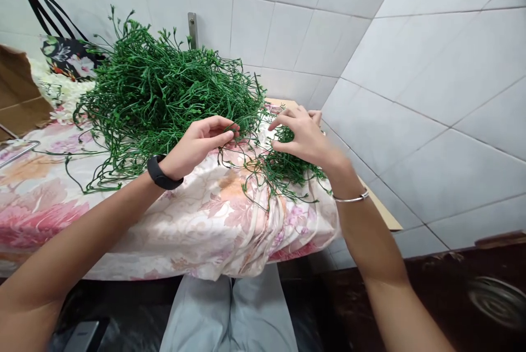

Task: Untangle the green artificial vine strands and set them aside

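Note:
A large heap of green artificial flower stems (164,84), thin and branched with small budded tips, lies on a flowered cloth. At its front right edge is my left hand (201,141), thumb and fingers closed on a thin green stem (235,128). My right hand (302,136) hovers over a smaller pile of green stems (287,163) on the right; its fingers are curved and apart, with nothing visible between them. The palm side of the right hand is hidden. Several loose stems trail over the cloth between the two piles.
The flowered cloth (164,231) covers the work surface, bunched at the right front. White flowers (69,94), a black floral bag (74,56) and brown cardboard (18,89) stand at the left. Tiled walls (431,78) close off the back and right. A phone-like object (84,335) lies below.

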Demonstrator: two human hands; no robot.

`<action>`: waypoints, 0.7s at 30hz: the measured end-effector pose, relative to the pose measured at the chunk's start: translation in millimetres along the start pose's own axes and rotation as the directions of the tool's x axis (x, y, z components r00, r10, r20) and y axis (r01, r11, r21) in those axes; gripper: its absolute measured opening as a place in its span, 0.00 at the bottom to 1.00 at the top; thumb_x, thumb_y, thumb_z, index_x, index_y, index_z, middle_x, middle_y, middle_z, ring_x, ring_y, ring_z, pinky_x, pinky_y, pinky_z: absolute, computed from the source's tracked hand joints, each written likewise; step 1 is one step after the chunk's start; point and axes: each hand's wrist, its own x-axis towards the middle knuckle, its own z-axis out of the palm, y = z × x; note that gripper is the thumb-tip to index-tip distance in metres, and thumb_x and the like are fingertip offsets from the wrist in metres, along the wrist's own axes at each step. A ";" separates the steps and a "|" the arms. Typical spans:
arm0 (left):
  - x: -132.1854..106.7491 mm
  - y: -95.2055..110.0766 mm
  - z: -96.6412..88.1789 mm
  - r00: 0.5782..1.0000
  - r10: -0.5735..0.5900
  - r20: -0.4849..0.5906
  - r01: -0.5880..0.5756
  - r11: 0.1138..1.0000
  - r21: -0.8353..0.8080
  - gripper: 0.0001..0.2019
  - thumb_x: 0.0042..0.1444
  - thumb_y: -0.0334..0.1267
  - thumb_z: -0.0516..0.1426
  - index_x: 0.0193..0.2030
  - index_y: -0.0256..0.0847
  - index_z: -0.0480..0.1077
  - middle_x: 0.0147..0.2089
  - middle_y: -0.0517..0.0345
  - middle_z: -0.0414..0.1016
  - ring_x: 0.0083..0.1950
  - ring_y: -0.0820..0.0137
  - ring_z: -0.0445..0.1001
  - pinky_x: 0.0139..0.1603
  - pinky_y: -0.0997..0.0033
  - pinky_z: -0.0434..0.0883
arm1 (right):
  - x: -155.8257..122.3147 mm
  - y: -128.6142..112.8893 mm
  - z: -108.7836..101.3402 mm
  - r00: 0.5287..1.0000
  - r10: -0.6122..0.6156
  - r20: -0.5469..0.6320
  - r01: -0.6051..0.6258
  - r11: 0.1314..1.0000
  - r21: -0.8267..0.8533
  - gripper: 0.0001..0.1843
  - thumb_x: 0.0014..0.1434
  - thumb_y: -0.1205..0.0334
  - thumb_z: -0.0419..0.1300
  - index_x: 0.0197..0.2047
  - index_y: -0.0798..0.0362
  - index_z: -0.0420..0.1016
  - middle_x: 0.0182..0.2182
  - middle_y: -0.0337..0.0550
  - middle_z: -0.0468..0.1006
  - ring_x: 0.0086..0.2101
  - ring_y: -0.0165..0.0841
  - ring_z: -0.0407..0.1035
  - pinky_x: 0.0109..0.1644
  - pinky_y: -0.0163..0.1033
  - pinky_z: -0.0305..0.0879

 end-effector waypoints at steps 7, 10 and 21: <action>1.0 0.1 -4.8 0.999 0.028 0.015 -0.027 0.994 -0.106 0.12 0.50 0.34 0.57 0.43 0.39 0.67 0.42 0.54 0.73 0.44 0.71 0.73 0.46 0.70 0.70 | 0.1 -9.2 -8.7 0.966 -0.120 0.230 0.076 0.979 0.191 0.14 0.49 0.48 0.58 0.33 0.49 0.72 0.45 0.41 0.70 0.49 0.41 0.58 0.53 0.53 0.42; 0.6 1.3 -4.3 0.998 0.050 0.032 -0.047 0.995 -0.093 0.12 0.50 0.34 0.57 0.43 0.40 0.67 0.41 0.55 0.74 0.44 0.71 0.73 0.45 0.70 0.71 | 3.1 -14.0 -8.6 0.981 -0.105 0.164 0.058 0.960 0.273 0.14 0.55 0.50 0.53 0.35 0.51 0.72 0.39 0.42 0.74 0.42 0.35 0.65 0.51 0.47 0.51; -1.8 2.0 -0.4 0.989 0.059 0.135 -0.040 0.989 -0.140 0.15 0.51 0.35 0.57 0.46 0.41 0.64 0.40 0.56 0.73 0.39 0.71 0.75 0.42 0.69 0.73 | 3.9 -32.4 -6.3 0.987 -0.056 0.153 -0.064 0.730 0.680 0.14 0.53 0.53 0.57 0.33 0.56 0.72 0.28 0.41 0.74 0.30 0.26 0.67 0.36 0.34 0.63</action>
